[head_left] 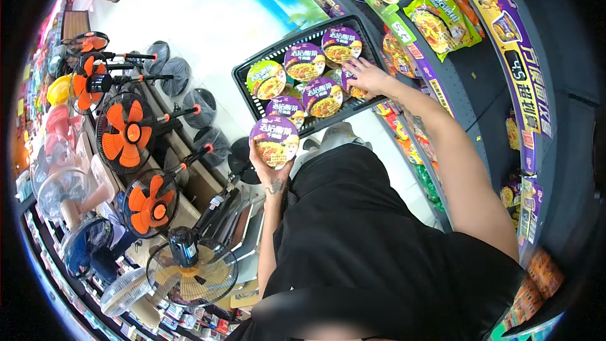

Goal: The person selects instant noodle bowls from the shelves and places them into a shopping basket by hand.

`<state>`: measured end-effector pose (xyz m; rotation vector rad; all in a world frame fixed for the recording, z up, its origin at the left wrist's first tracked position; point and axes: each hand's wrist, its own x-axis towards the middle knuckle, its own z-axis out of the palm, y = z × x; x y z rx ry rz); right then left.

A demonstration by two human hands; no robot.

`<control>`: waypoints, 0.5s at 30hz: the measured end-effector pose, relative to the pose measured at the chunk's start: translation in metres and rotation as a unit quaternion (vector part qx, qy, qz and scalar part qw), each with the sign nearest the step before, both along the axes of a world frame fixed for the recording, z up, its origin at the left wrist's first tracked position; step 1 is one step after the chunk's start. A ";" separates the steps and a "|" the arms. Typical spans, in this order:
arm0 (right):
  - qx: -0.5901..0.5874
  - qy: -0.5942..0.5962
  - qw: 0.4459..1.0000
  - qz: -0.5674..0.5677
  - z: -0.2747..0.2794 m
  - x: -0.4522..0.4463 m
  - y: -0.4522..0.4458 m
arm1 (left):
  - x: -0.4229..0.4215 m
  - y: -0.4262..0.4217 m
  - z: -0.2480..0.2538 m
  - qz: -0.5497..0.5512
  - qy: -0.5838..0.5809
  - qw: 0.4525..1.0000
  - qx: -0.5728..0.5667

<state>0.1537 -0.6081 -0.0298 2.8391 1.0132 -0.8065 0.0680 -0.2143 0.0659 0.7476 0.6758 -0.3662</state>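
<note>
My left hand [273, 173] is wrapped round an instant noodle cup [274, 142] with a purple lid, held just outside the near left corner of a black shopping basket [243, 91]. Inside the basket, my right hand [369, 77] lies over another purple-lidded noodle cup [358, 93] at the right end, fingers bent around its lid and partly covering it. Several more purple-lidded cups [305, 62] stand in the basket, along with a green-lidded cup [266, 80]. The bottom of the basket is mostly hidden by the cups.
On the right, curved-looking dark shelves hold a green noodle packet [442, 20] and purple price strips [521, 82]. Standing fans with orange blades [129, 132] crowd the left side. A blue box-like panel [287, 3] is beyond the basket, on the white floor [183, 0].
</note>
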 end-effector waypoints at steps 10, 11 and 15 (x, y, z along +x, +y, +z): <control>0.051 0.002 0.999 -0.003 -0.002 -0.006 -0.006 | -0.005 0.005 -0.017 -0.207 -0.304 0.751 0.549; 0.051 0.001 0.999 -0.001 -0.004 -0.006 -0.008 | -0.003 0.007 -0.020 -0.215 -0.309 0.727 0.574; 0.050 -0.015 0.999 -0.001 -0.011 -0.011 -0.004 | -0.001 0.008 -0.019 -0.220 -0.321 0.705 0.593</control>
